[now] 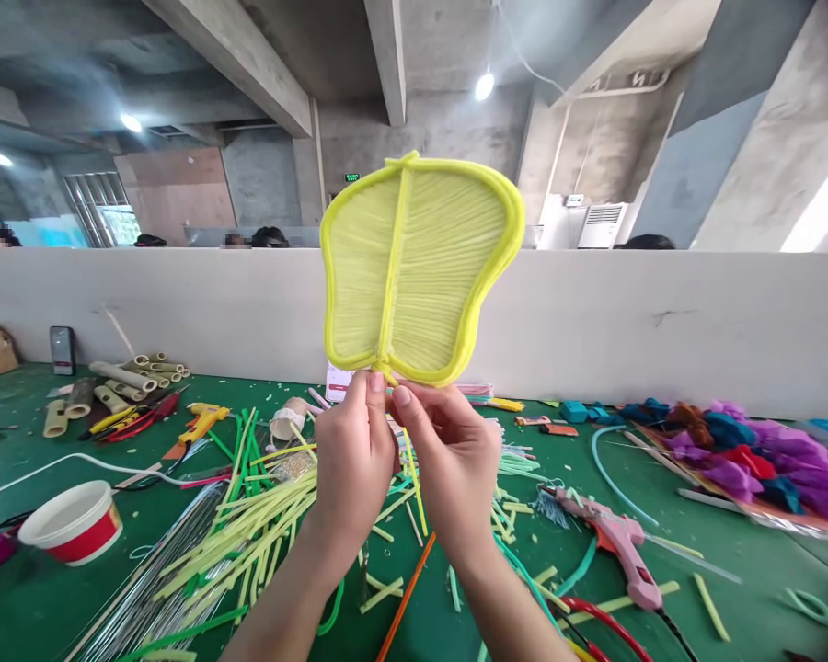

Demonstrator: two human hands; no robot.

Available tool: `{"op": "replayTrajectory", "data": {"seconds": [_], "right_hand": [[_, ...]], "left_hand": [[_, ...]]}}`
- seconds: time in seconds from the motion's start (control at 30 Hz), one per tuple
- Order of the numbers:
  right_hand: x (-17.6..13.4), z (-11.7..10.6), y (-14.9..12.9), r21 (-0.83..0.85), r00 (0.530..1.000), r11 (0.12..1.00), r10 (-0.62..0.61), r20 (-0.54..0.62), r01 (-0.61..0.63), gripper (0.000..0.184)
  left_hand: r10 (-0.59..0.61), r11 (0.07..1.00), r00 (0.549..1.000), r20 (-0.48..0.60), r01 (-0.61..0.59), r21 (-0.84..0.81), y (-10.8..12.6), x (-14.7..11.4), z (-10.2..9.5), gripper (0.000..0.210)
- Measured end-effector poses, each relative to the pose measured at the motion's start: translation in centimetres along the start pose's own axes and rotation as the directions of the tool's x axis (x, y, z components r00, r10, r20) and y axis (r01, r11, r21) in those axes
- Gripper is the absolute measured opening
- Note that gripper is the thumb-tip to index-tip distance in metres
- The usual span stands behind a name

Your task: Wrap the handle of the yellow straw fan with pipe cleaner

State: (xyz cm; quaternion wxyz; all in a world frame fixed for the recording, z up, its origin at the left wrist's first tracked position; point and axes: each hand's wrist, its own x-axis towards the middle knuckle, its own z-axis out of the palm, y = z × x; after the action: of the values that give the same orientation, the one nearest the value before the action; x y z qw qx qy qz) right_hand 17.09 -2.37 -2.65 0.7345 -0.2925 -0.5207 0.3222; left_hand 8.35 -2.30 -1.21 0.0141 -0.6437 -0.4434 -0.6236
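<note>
Held up in front of me is a yellow-green fan-shaped piece (434, 267) with a fuzzy pipe-cleaner rim, a central rib and fine strands filling both halves. My left hand (355, 450) is closed, pinching the base of the piece between thumb and fingers. From the other side, my right hand (452, 450) pinches the same base, its thumb close to the left one. A thin yellow stem (414, 483) hangs below the hands. Behind the left wrist lies a heap of pale yellow-green pipe cleaners (248, 533).
A pink glue gun (621, 542) lies at right, a yellow one (203, 423) at left. A paper bowl (75, 524), bamboo tubes (131, 377) and metal wires (172, 552) occupy the left. Purple and blue fuzzy bundles (752, 450) lie far right. A white partition (179, 303) stands behind the green table (545, 579).
</note>
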Motion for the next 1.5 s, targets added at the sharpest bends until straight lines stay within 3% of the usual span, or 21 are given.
{"op": "replayTrajectory", "data": {"seconds": [0.17, 0.4, 0.53, 0.67, 0.8, 0.9, 1.0, 1.07, 1.13, 1.2, 1.27, 1.5], "right_hand": [[0.6, -0.5, -0.8, 0.026, 0.993, 0.996, 0.077, 0.087, -0.079, 0.019], [1.6, -1.8, -2.1, 0.091, 0.967, 0.984, 0.129, 0.219, -0.152, 0.011], [1.9, -2.3, -2.4, 0.011, 0.974, 0.989, 0.143, 0.173, -0.147, 0.016], [1.8, -2.2, -2.4, 0.004, 0.943, 0.976, 0.211, 0.257, -0.220, 0.022], [1.4, -1.8, -2.2, -0.003, 0.969, 0.990, 0.137, 0.207, -0.139, 0.023], [1.2, -1.6, -2.1, -0.061, 0.992, 0.997, 0.047, 0.115, -0.040, 0.024], [1.3, -1.7, -2.2, -0.192, 0.998, 0.979, -0.056, 0.035, 0.062, 0.023], [1.3, -1.8, -2.2, -0.288, 0.991, 0.949, -0.130, 0.016, 0.129, 0.022], [1.3, -1.7, -2.0, -0.387, 0.976, 0.899, -0.219, 0.009, 0.205, 0.021], [1.2, -1.6, -1.8, -0.470, 0.949, 0.838, -0.314, 0.000, 0.278, 0.020], [1.0, -1.4, -1.6, -0.496, 0.932, 0.813, -0.362, -0.023, 0.304, 0.019], [0.6, -0.1, -0.9, -0.138, 0.988, 0.985, -0.120, -0.097, 0.106, 0.017]], "left_hand": [[-0.176, 0.943, 0.976, 0.125, 0.204, -0.264, 0.4, -0.4, -0.3, 0.039], [-0.245, 0.744, 0.919, 0.309, 0.382, -0.549, 1.6, -0.3, -1.0, 0.035], [-0.271, 0.654, 0.881, 0.388, 0.465, -0.597, 1.9, -0.2, -1.0, 0.033], [-0.263, 0.611, 0.846, 0.463, 0.518, -0.599, 1.3, -0.1, -0.8, 0.036], [-0.305, 0.586, 0.805, 0.509, 0.580, -0.566, 0.7, -0.2, -0.6, 0.040], [-0.270, 0.631, 0.841, 0.469, 0.522, -0.574, 0.6, -0.2, -0.5, 0.034], [-0.231, 0.747, 0.891, 0.390, 0.420, -0.516, 0.8, -0.3, -0.6, 0.033], [-0.188, 0.880, 0.939, 0.289, 0.292, -0.376, 0.9, -0.4, -0.6, 0.023], [-0.052, 0.991, 0.988, 0.145, 0.069, -0.112, 1.0, -0.7, -0.4, 0.013], [0.140, 0.975, 0.990, 0.021, -0.141, 0.171, 1.1, -0.9, 0.0, 0.010], [0.262, 0.922, 0.964, -0.047, -0.236, 0.305, 1.2, -1.1, 0.6, 0.011], [0.287, 0.910, 0.949, -0.131, -0.228, 0.347, 1.2, -1.1, 1.7, 0.013]]}}
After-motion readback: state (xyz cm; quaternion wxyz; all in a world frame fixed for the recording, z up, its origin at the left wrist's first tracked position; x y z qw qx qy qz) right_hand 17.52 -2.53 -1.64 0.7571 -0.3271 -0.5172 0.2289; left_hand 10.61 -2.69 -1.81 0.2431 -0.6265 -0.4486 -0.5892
